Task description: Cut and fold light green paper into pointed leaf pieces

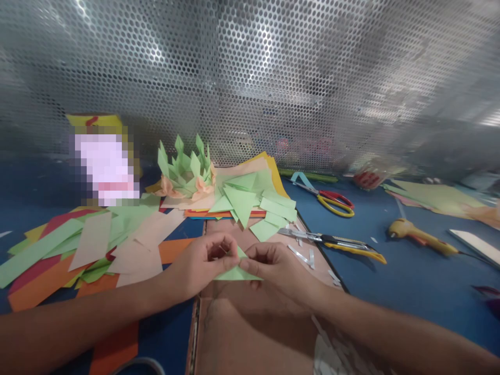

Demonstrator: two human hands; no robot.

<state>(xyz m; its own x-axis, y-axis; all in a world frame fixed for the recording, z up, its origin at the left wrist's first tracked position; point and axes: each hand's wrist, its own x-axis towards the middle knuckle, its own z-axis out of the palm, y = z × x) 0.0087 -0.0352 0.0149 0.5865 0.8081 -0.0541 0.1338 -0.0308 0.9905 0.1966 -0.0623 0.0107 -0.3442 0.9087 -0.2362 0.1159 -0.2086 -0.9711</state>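
Observation:
Between my hands is a light green piece of folded paper (236, 274) with a triangular outline, held just above a brown board (250, 323). My left hand (213, 256) pinches it from the left, thumb and fingers together. From the right, my right hand (269, 262) grips the same paper near its upper middle, with the thumb on the near face. Just beyond them lie green folded triangles (240, 200) and small green rectangles (275, 211). A green folded-paper ring of points with peach flowers (187, 169) stands behind on the left.
Coloured paper strips (94, 229) pile up at left. At right lie a yellow utility knife (351, 245), red-and-yellow scissors (332, 200), a yellow glue gun (422, 237) and more paper sheets (437, 197) on the blue table (390, 291). A perforated metal panel (250, 78) rises behind.

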